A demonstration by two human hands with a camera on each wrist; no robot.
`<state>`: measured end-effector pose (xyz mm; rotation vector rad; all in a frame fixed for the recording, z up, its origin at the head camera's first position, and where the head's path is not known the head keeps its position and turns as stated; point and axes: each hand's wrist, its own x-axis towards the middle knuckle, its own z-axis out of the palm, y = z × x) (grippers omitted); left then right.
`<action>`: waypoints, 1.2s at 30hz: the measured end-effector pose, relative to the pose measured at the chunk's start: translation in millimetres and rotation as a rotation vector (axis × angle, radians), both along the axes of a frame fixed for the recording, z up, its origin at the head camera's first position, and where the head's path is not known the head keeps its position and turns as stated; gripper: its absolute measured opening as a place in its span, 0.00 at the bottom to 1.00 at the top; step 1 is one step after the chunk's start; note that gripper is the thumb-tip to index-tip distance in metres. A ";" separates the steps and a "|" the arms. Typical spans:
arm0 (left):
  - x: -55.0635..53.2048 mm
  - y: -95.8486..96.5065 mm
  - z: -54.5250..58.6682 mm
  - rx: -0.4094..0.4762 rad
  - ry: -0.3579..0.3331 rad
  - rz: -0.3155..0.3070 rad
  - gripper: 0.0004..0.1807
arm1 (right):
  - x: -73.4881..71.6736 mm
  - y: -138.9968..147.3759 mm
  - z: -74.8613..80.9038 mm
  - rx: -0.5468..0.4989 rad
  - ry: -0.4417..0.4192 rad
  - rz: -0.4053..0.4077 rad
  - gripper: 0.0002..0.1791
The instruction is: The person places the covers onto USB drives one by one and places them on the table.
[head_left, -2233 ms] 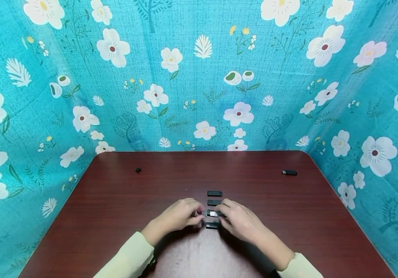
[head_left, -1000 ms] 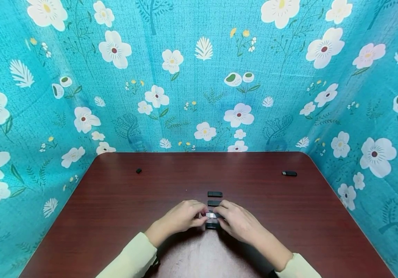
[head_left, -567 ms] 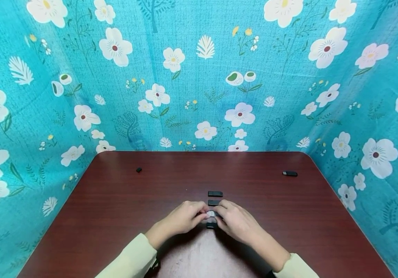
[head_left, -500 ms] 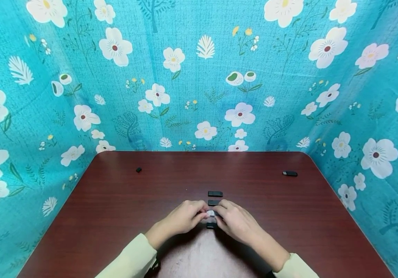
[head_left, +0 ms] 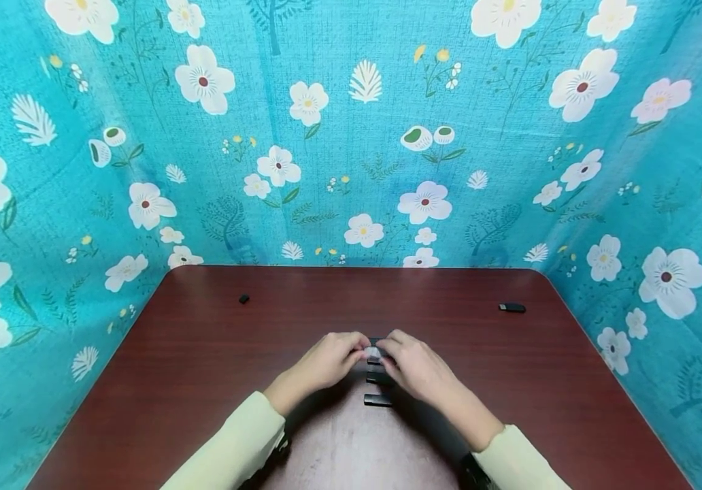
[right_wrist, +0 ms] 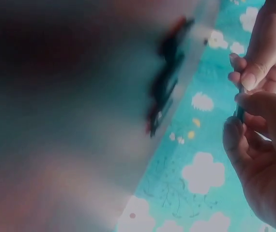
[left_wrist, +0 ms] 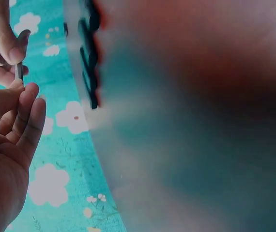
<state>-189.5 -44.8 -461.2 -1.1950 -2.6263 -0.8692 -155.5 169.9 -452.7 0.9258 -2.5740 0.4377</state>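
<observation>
Both hands meet over the middle of the table around a small dark USB stick [left_wrist: 19, 71] with a silvery end. My left hand [head_left: 329, 357] pinches its left end between thumb and fingertips, and my right hand [head_left: 421, 371] grips the other end. A pale patch shows between the fingertips in the head view; its exact shape is unclear. The stick is lifted off the table, as both wrist views show. Below the hands, several black sticks lie in a row, the nearest stick [head_left: 378, 400] in full view. The farther ones are partly hidden by the fingers.
On the dark red table [head_left: 302, 299], a small black piece like a cap [head_left: 243, 299] lies at the far left. Another USB stick [head_left: 513, 307] with a bare silver plug lies at the far right. A blue flowered curtain [head_left: 351, 136] hangs beyond the table.
Both hands have moved up and away from the person with the USB stick between them. The two nearer sticks of the row show more, and the far ones are now partly covered.
</observation>
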 end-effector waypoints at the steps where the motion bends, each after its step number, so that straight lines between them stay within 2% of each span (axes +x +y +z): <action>1: -6.2 1.4 1.1 -0.002 0.009 0.014 0.05 | -5.3 1.0 2.8 -0.003 -0.021 -0.010 0.11; 7: -38.2 8.5 1.4 -0.028 -0.017 0.074 0.07 | -35.3 5.5 9.3 -0.019 -0.114 -0.059 0.12; 13: -58.9 15.8 -3.6 -0.075 -0.099 0.133 0.09 | -58.2 9.2 0.8 -0.031 -0.159 -0.084 0.11; 25: -78.8 26.9 -19.5 -0.165 -0.202 0.194 0.09 | -81.7 9.1 -18.3 -0.007 -0.272 -0.149 0.10; 36: -88.7 38.3 -36.3 -0.293 -0.220 0.270 0.07 | -96.6 4.7 -32.7 0.040 -0.388 -0.189 0.08</action>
